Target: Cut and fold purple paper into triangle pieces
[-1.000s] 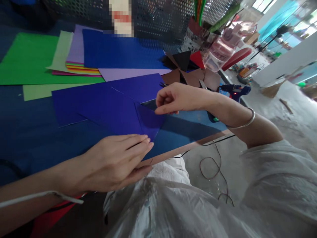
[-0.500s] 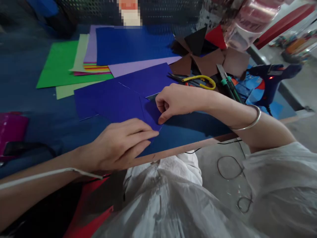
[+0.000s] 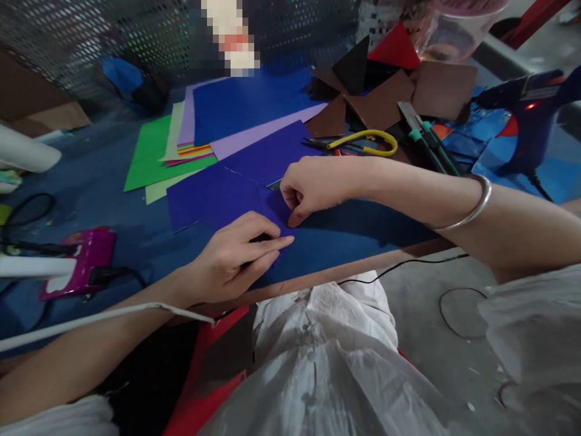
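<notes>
Dark blue craft sheets [image 3: 213, 191], one overlapping another, lie at the table's front. My right hand [image 3: 313, 188] is closed, thumb and curled fingers pinching a small piece or flap [image 3: 276, 208] of the blue sheet near its right end. A thin grey sliver [image 3: 273, 184] shows beside its knuckles; what it is I cannot make out. Just left of it, my left hand [image 3: 240, 251] presses its fingertips together on the sheet's near corner. The index finger is stretched forward, and the fingers hide part of the sheet's edge.
Yellow-handled pliers [image 3: 363, 144], utility knives [image 3: 429, 142] and brown scraps [image 3: 381, 106] lie behind my right arm. At the right stands a glue gun [image 3: 529, 121] with a red light. Stacked sheets [image 3: 254, 106] lie behind; a magenta power strip [image 3: 93, 260] sits left.
The view has shifted left, bringing more of the power strip into sight. My left fingers have bunched and bent slightly; my right hand keeps its pinch at nearly the same spot.
</notes>
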`<state>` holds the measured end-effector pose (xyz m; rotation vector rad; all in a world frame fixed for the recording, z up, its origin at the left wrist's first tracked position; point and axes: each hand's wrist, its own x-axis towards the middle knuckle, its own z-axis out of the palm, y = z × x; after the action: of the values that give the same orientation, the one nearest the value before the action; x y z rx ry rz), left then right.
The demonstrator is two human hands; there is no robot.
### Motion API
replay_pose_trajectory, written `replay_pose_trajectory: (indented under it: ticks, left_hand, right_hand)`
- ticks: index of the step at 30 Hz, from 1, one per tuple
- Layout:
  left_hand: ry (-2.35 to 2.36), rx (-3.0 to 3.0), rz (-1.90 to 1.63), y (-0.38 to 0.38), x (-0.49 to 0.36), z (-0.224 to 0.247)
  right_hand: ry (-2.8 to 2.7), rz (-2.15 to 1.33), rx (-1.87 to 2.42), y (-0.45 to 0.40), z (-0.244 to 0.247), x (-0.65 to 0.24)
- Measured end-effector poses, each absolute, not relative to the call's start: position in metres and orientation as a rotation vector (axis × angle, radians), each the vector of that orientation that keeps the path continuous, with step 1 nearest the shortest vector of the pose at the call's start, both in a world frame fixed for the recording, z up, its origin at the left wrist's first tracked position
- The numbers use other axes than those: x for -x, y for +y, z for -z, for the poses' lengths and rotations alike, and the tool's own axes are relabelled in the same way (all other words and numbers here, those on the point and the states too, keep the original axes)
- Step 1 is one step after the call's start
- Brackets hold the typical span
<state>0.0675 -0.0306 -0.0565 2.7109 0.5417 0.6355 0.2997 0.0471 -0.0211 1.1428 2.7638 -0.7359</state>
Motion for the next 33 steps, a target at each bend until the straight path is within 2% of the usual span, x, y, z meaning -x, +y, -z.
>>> replay_pose_trajectory:
  ticks: [9, 33]
  left_hand:
    - [0.575, -2.703, -0.691, -0.040, -0.067, 0.054]
    - [0.451, -2.647, -0.739, -0.051, -0.058, 0.049]
  right_hand:
    - [2.777, 0.863, -1.160, 0.049, 0.023, -0.300]
    - [2.739, 0.777, -1.137, 0.046, 0.018, -0.302]
